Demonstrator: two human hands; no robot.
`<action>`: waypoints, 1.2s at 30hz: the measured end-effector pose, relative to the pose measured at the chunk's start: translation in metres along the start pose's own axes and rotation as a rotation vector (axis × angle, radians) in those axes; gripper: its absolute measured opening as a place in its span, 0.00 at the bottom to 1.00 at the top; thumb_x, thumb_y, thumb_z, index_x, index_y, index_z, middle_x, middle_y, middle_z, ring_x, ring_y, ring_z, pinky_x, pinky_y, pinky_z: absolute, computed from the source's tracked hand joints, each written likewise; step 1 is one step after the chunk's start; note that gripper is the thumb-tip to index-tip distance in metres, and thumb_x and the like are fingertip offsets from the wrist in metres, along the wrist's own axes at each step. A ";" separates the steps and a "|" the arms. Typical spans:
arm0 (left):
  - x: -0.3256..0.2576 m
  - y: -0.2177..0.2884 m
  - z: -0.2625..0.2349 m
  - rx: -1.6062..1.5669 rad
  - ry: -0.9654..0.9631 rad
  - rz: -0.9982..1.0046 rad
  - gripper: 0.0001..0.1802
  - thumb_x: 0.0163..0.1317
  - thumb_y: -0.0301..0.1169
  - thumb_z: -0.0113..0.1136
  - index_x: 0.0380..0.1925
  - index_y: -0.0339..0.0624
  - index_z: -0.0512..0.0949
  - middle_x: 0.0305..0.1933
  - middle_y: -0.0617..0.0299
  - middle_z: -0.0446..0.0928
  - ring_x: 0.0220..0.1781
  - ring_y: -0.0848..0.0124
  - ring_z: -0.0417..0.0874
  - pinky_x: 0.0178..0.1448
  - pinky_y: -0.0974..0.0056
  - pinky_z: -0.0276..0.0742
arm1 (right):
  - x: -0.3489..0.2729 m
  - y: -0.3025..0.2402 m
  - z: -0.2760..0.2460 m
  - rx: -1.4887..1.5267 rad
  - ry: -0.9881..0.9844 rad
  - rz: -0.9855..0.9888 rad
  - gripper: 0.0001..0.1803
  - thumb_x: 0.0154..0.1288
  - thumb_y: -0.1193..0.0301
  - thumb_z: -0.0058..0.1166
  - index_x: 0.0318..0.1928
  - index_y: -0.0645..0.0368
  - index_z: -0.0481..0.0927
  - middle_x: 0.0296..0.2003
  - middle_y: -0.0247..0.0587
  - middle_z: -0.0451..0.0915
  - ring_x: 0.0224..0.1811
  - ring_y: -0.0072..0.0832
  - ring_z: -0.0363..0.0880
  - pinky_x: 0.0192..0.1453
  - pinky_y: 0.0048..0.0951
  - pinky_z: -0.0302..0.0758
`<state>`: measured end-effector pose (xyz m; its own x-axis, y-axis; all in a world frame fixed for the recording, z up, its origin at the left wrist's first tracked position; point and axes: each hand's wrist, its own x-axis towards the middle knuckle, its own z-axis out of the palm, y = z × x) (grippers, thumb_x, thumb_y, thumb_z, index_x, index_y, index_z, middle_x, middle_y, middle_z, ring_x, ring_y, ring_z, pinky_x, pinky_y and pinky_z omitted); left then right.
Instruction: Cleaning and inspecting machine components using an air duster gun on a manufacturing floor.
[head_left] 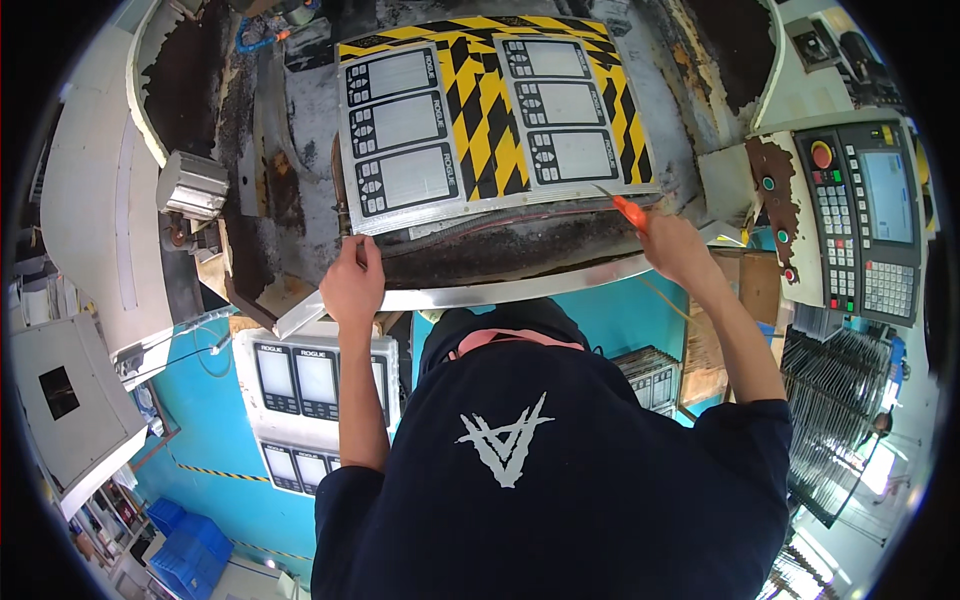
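A flat sheet (400, 215) of printed panels with black frames and pale windows lies on the worn machine bed, in two columns. Yellow-and-black striped tape (487, 120) runs between the columns, along the right side and across the far edge. My left hand (352, 285) is closed, fingertips together just below the sheet's near left corner; anything between them is hidden. At the near right corner, my right hand (680, 245) grips an orange-handled utility knife (630, 212). Its thin tip points left over the sheet's near edge.
A metal rim (500, 298) curves between my body and the bed. On the right stands a control panel (865, 220) with keys and a red knob. A silver cylinder (195, 185) is at left. More framed panels (318, 385) stand below my left arm; blue crates (190, 550) are lower left.
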<state>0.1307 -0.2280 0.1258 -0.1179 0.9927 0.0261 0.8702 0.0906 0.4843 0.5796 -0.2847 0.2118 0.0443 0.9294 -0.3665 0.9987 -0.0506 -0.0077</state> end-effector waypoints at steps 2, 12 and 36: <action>0.001 -0.001 0.000 0.005 -0.013 -0.001 0.12 0.70 0.43 0.57 0.41 0.51 0.83 0.23 0.59 0.82 0.27 0.54 0.84 0.32 0.53 0.76 | -0.003 0.003 0.000 0.002 0.012 0.016 0.14 0.69 0.66 0.55 0.37 0.69 0.78 0.29 0.62 0.82 0.36 0.60 0.83 0.43 0.56 0.79; 0.001 0.001 0.000 0.013 -0.035 -0.008 0.12 0.71 0.43 0.56 0.42 0.50 0.83 0.24 0.59 0.83 0.28 0.54 0.85 0.34 0.53 0.77 | -0.016 0.024 0.011 -0.016 0.041 0.112 0.16 0.70 0.67 0.50 0.32 0.69 0.78 0.28 0.63 0.82 0.33 0.60 0.83 0.41 0.56 0.79; 0.002 0.006 -0.001 0.063 -0.063 -0.037 0.13 0.70 0.44 0.56 0.43 0.51 0.84 0.26 0.57 0.84 0.31 0.51 0.86 0.36 0.50 0.78 | 0.021 0.045 0.015 0.155 0.155 0.227 0.18 0.71 0.62 0.54 0.37 0.69 0.80 0.33 0.67 0.82 0.39 0.64 0.81 0.46 0.60 0.76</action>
<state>0.1349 -0.2254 0.1294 -0.1215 0.9915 -0.0469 0.8945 0.1299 0.4277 0.6250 -0.2725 0.1902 0.2809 0.9320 -0.2292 0.9476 -0.3072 -0.0879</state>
